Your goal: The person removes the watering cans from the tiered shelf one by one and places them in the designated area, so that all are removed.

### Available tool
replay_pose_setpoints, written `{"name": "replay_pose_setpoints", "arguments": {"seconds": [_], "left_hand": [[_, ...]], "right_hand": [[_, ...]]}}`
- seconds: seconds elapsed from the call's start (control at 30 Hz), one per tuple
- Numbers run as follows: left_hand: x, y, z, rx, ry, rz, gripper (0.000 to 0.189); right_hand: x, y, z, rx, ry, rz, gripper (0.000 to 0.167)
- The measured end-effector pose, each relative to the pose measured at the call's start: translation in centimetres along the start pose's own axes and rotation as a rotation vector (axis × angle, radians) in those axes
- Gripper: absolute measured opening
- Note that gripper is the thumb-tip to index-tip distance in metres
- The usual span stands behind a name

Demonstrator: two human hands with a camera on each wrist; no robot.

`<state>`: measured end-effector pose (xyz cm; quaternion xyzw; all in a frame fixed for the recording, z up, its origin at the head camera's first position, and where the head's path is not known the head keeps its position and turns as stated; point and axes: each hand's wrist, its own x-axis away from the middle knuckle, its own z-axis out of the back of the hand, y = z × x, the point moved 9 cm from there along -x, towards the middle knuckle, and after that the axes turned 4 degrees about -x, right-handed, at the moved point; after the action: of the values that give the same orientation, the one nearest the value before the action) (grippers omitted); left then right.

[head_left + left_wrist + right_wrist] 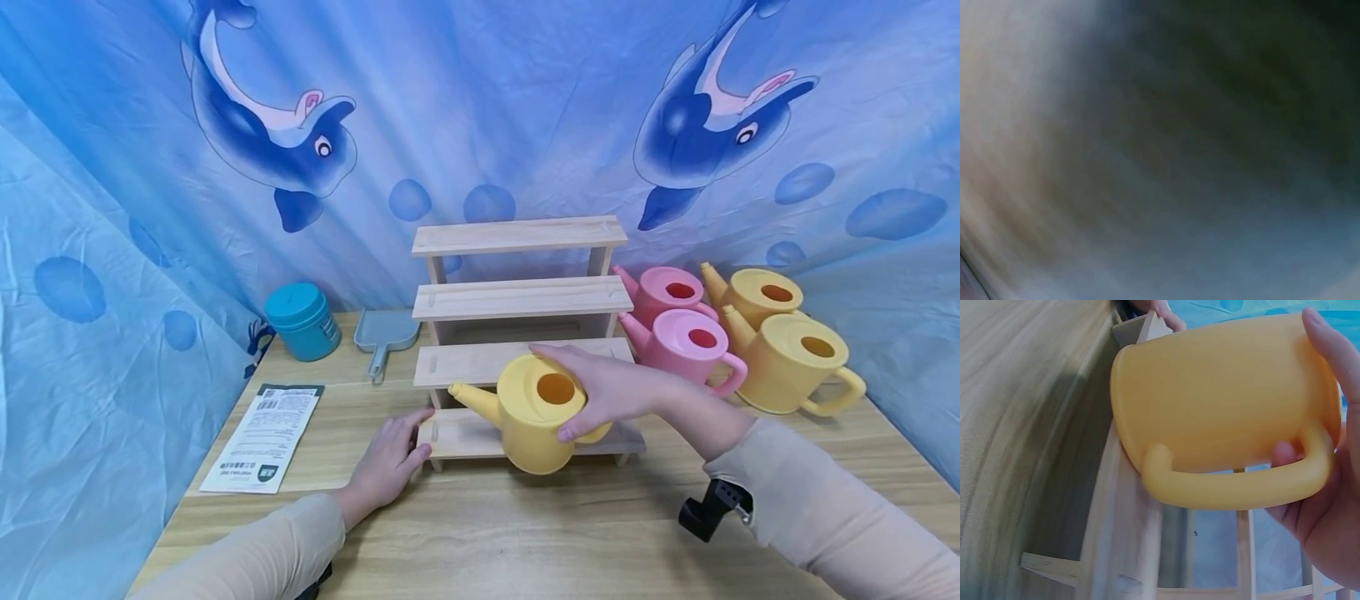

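A yellow watering can (534,421), spout pointing left, is in the grip of my right hand (611,385) at the lowest step of a wooden tiered shelf (517,362). In the right wrist view, the thumb and fingers of that hand (1329,506) are around the upper body of the can (1222,400), by its handle. The can's base is close to the lowest board; whether it bears on it I cannot tell. My left hand (390,458) touches the left end of the lowest board. The left wrist view is dark and blurred.
At the right stand pink watering cans (686,346) and yellow watering cans (795,358). Left of the shelf are a teal canister (302,321), a blue dustpan (386,331) and a white printed packet (262,437). A blue dolphin-print curtain (480,108) hangs behind.
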<state>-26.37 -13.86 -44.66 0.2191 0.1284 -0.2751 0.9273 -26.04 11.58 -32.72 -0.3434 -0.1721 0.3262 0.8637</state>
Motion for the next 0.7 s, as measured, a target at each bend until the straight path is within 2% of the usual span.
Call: {"name": "replay_pose_setpoints", "arguments": {"seconds": [0.27, 0.53, 0.7], "left_hand": [[0.1, -0.3, 0.0, -0.001, 0.013, -0.003, 0.047], [0.0, -0.3, 0.0, 0.003, 0.000, 0.000, 0.047], [0.0, -0.2, -0.1, 0.007, -0.008, 0.005, 0.047]], "right_hand": [[0.0, 0.4, -0.2, -0.125, 0.013, 0.006, 0.105], [-0.1, 0.7, -0.5, -0.150, 0.027, -0.016, 0.110], [0.3, 1.2, -0.4, -0.185, 0.066, -0.005, 0.104]]}}
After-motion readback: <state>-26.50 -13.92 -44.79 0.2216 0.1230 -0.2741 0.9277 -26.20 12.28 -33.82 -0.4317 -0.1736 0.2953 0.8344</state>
